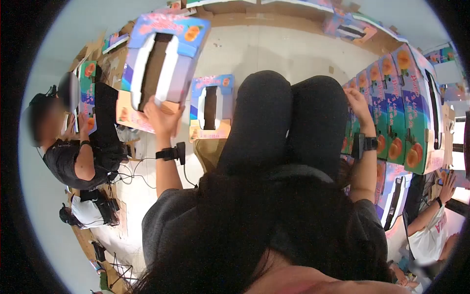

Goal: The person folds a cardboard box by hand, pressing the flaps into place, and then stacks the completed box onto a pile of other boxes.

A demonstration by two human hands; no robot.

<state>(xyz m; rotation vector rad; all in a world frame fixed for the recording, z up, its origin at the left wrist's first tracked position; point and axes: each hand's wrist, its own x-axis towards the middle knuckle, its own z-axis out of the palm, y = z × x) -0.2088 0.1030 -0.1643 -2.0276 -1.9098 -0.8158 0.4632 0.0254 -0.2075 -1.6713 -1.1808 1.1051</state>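
My left hand [164, 119] grips the lower end of a printed cardboard fruit box [177, 68], its thumb near the long brown slot. The box is held tilted, with white flaps beside the slot and pictures of orange fruit. Beyond that hand, a smaller-looking box [223, 100] of the same print lies on the floor by my left knee. My right hand [360, 104] is beside my right knee, fingers loosely bent and apart, holding nothing. Close to its right stands a row of similar fruit boxes [391, 105] with green and purple sides.
At the left, a seated person [73, 152] handles a green box [88, 88]; another person [88, 210] is farther back. At the lower right, a person's hand [446, 186] is raised near more boxes. A cable [139, 169] runs across the floor. Cardboard [264, 19] lines the far edge.
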